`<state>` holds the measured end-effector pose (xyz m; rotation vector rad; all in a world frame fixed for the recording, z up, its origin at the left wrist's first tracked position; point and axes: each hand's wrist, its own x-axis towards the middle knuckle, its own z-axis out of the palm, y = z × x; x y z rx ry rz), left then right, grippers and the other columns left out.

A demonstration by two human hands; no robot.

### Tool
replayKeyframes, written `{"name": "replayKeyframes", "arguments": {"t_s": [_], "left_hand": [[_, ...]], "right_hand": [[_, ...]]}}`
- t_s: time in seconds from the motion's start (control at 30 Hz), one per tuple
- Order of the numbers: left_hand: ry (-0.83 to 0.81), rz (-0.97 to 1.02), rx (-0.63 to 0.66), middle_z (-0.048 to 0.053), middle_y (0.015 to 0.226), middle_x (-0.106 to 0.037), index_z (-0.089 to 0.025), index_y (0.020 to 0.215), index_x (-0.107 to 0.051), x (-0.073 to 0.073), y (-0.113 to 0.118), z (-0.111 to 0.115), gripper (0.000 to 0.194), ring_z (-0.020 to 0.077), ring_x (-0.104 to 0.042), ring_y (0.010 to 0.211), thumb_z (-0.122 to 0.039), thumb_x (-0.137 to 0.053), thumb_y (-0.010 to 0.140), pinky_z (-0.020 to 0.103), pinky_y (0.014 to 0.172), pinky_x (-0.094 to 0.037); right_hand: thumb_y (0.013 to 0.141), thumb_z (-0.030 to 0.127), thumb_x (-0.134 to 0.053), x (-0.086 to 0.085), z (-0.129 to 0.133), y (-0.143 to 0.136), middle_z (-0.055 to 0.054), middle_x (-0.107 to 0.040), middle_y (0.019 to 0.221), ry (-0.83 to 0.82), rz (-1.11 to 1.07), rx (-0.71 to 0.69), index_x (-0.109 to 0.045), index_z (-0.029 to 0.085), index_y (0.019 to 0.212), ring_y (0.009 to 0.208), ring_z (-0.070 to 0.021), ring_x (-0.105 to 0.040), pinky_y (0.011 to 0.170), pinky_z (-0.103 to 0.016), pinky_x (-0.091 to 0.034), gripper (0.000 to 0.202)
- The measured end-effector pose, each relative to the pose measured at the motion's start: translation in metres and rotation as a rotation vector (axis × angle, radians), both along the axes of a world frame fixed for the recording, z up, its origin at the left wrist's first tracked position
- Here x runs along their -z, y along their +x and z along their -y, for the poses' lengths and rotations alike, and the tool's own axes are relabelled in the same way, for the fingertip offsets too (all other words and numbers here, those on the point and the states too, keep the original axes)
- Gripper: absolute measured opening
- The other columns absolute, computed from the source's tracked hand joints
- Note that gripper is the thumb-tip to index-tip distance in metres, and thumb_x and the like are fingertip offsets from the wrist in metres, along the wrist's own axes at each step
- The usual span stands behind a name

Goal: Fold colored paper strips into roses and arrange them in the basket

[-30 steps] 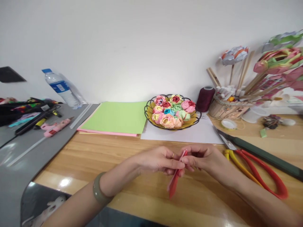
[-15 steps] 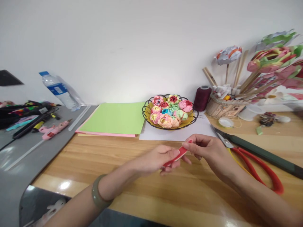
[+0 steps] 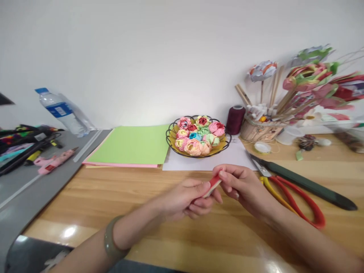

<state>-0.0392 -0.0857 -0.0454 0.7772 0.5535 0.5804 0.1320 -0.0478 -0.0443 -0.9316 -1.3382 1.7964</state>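
Observation:
Both hands hold a narrow strip of folded red paper (image 3: 214, 183) with a pale lower edge, above the table. My left hand (image 3: 189, 198) is closed around its lower left end, thumb on top and fingers curled beneath. At the upper right end, the thumb and fingers of my right hand (image 3: 238, 182) pinch the paper. Just beyond the hands lies a white sheet (image 3: 184, 163). On it stands a black-rimmed yellow basket (image 3: 170, 142) with several small paper flowers (image 3: 194, 147).
Scissors with red and yellow handles (image 3: 308, 203) and a dark green long tool (image 3: 309, 181) lie right of my hands. Green paper (image 3: 131, 145) tops a stack at left. Behind stand a thread cone (image 3: 236, 120) and a stick holder (image 3: 260, 130). Far left are a glue gun (image 3: 54, 161) and bottle (image 3: 61, 112).
My left hand's fingers have curled further around the red paper, and less of the strip shows. The whole view has shifted slightly, so most things appear further left.

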Motion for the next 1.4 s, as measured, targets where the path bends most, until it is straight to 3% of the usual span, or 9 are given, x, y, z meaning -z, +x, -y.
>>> {"name": "replayKeyframes", "arguments": {"t_s": [0.1,0.27,0.47,0.57,0.67,0.73,0.83,0.97,1.4], "left_hand": [[-0.002,-0.054,-0.022,-0.009,0.052,-0.023,-0.015,0.081,-0.051,0.002,0.001,0.001,0.029,0.0040,-0.012,0.041,-0.044,-0.048,0.085,0.018,0.037,-0.005],[-0.068,-0.125,-0.021,-0.009,0.050,-0.019,-0.016,0.071,-0.045,0.007,0.005,0.005,0.031,0.0035,-0.011,0.041,-0.044,-0.049,0.085,0.016,0.037,-0.006],[-0.108,-0.077,0.008,-0.009,0.051,-0.021,-0.016,0.071,-0.044,0.011,0.021,0.004,0.032,0.0029,-0.013,0.040,-0.045,-0.052,0.082,0.014,0.035,-0.009],[-0.025,-0.167,-0.082,-0.008,0.052,-0.029,-0.016,0.082,-0.050,0.009,0.034,-0.005,0.031,0.0036,-0.023,0.041,-0.047,-0.051,0.082,0.013,0.035,-0.021],[0.160,-0.319,-0.152,-0.003,0.062,-0.043,-0.015,0.091,-0.051,0.002,0.045,-0.019,0.035,0.0073,-0.043,0.052,-0.049,-0.050,0.081,0.017,0.043,-0.038],[0.268,-0.429,-0.154,-0.002,0.069,-0.047,-0.015,0.092,-0.050,-0.002,0.052,-0.027,0.038,0.0095,-0.048,0.058,-0.052,-0.051,0.080,0.020,0.047,-0.043],[0.328,-0.513,-0.134,-0.004,0.066,-0.040,-0.015,0.091,-0.049,-0.003,0.059,-0.037,0.040,0.0064,-0.039,0.051,-0.053,-0.052,0.078,0.017,0.041,-0.035],[0.225,-0.490,-0.074,-0.007,0.063,-0.033,-0.014,0.095,-0.050,0.005,0.064,-0.043,0.037,0.0032,-0.022,0.046,-0.048,-0.051,0.080,0.015,0.038,-0.016],[-0.063,-0.098,0.052,-0.008,0.058,-0.028,-0.016,0.085,-0.049,0.008,0.058,-0.049,0.027,0.0025,-0.016,0.043,-0.039,-0.062,0.076,0.016,0.038,-0.007]], "right_hand": [[0.067,0.049,-0.069,-0.002,0.001,-0.002,0.008,-0.042,0.045,-0.019,-0.026,0.000,-0.061,0.014,0.074,0.039,-0.0023,-0.029,0.038,-0.019,-0.017,0.037],[0.057,0.051,-0.074,-0.012,0.004,0.007,0.006,-0.050,0.054,0.040,0.032,-0.118,-0.061,0.013,0.077,0.047,-0.0043,-0.039,0.043,-0.018,-0.029,0.045],[0.065,0.051,-0.069,-0.008,0.002,0.021,0.006,-0.049,0.050,0.044,0.032,-0.122,-0.059,0.013,0.071,0.044,-0.0041,-0.039,0.042,-0.018,-0.031,0.040],[0.066,0.051,-0.068,-0.005,-0.012,0.028,0.007,-0.046,0.049,0.050,0.015,-0.091,-0.057,0.014,0.066,0.042,-0.0032,-0.037,0.041,-0.018,-0.028,0.038],[0.067,0.049,-0.068,-0.004,-0.030,0.038,0.008,-0.046,0.048,0.072,0.010,-0.056,-0.055,0.014,0.062,0.041,-0.0025,-0.036,0.041,-0.018,-0.027,0.038],[0.066,0.048,-0.069,-0.005,-0.041,0.045,0.008,-0.046,0.048,0.092,0.014,-0.034,-0.055,0.014,0.062,0.041,-0.0024,-0.036,0.041,-0.018,-0.027,0.037],[0.065,0.046,-0.071,-0.006,-0.050,0.054,0.008,-0.047,0.048,0.108,0.029,-0.007,-0.057,0.014,0.064,0.042,-0.0026,-0.037,0.042,-0.017,-0.028,0.035],[0.063,0.044,-0.073,-0.003,-0.051,0.064,0.008,-0.048,0.048,0.074,0.056,-0.006,-0.062,0.013,0.071,0.041,-0.0026,-0.038,0.041,-0.017,-0.028,0.034],[0.073,0.047,-0.064,0.009,-0.044,0.064,0.008,-0.042,0.050,-0.026,0.000,-0.030,-0.057,0.013,0.070,0.040,-0.0023,-0.029,0.037,-0.019,-0.019,0.035]]}}
